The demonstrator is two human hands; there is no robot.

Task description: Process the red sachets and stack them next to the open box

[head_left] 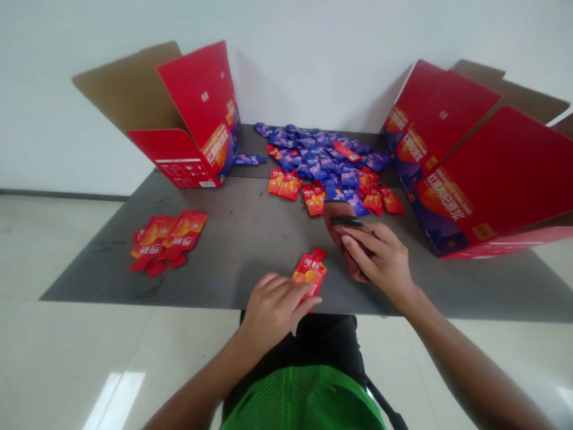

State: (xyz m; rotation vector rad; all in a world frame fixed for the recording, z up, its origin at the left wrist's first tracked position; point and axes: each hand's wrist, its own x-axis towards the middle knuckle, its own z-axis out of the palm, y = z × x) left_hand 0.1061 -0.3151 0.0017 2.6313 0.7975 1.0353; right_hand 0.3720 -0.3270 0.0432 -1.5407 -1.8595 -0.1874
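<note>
Pinching left hand (277, 307): thumb and fingers nip the near end of the sachet (308, 272); a slack hold could drop it off the table (233, 280).
Right hand (380, 254): fingers bunched on a brown thing (338, 210); swinging inward could knock the sachet.
Pile (317, 158): beyond the right fingertips; a brush could scatter it.
Stack (156, 236): left of the left fingers; one nudge could slide it.

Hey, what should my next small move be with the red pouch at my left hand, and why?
Probably slide the red pouch leftward to the red pile: your left hand is on it, that pile shows similar pouches, and your right hand is occupied with a brownish, cloth-like item.
</note>
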